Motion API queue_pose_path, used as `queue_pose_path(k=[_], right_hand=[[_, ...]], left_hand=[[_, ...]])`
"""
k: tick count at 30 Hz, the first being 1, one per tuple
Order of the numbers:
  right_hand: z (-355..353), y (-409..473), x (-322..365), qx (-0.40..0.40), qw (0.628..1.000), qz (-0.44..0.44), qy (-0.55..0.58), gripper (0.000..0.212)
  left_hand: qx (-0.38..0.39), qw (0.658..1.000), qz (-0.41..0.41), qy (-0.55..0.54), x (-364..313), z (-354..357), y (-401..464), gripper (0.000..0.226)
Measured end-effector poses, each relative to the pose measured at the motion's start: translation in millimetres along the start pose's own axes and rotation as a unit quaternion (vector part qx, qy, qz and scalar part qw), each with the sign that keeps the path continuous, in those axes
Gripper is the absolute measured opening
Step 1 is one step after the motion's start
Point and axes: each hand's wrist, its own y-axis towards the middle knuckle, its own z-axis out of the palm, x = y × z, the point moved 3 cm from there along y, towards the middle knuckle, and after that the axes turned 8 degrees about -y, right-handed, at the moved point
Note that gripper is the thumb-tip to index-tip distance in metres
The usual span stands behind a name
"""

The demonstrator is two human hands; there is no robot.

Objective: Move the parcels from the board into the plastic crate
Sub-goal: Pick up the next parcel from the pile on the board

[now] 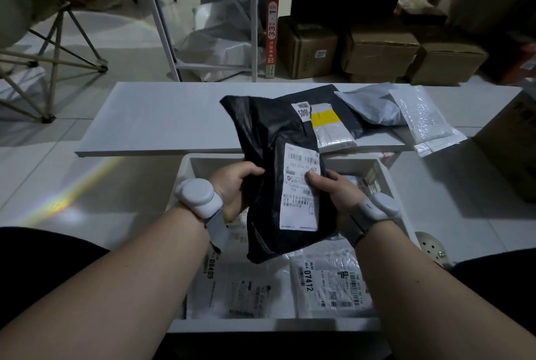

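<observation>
A black plastic parcel (269, 156) with a white shipping label is held up over the white plastic crate (185, 168). My left hand (235, 188) grips its left edge. My right hand (333, 190) grips its right side, thumb pressed on the label. Inside the crate lie white parcels (327, 281) with printed labels. On the white board (156, 118) beyond the crate remain a dark parcel (327, 95), a white packet with a yellow band (330, 127), a grey bag (374, 110) and a clear bubble packet (426, 121).
Cardboard boxes (377, 52) and white bags sit under metal shelving (261, 17) behind the board. A folding chair frame (55, 49) stands at the left. A large cardboard box (513, 139) is at the right edge. Tiled floor surrounds the crate.
</observation>
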Motion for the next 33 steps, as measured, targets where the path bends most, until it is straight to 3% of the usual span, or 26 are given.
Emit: queue_pose_path(k=[5, 10, 13, 18, 20, 24, 29, 33], right_hand=[[-6, 1, -7, -0.066, 0.995, -0.019, -0.073, 0.047], [-6, 2, -7, -0.067, 0.987, -0.028, -0.141, 0.076], [1, 2, -7, -0.042, 0.990, -0.028, -0.129, 0.052], [8, 1, -4, -0.027, 0.992, -0.047, -0.114, 0.033], [12, -1, -3, 0.005, 0.993, -0.047, -0.108, 0.018], [15, -3, -7, 0.020, 0.987, -0.036, -0.156, 0.045], [4, -8, 0, -0.031, 0.981, -0.021, -0.189, 0.028], [1, -12, 4, -0.019, 0.952, -0.029, -0.305, 0.029]], left_hand=[[-0.009, 0.998, 0.006, 0.057, 3, -3, 1, 0.024], [-0.061, 0.994, 0.036, 0.083, 5, -7, 4, 0.036], [-0.113, 0.988, 0.060, 0.092, 4, -15, 6, 0.028], [-0.140, 0.981, 0.067, 0.113, 5, -32, 14, 0.054], [-0.137, 0.982, 0.064, 0.110, 6, -30, 11, 0.042], [-0.124, 0.982, 0.047, 0.132, 9, -30, 12, 0.028], [-0.122, 0.982, 0.088, 0.112, 1, -30, 19, 0.038], [-0.163, 0.941, 0.157, 0.252, -22, -36, 17, 0.041]])
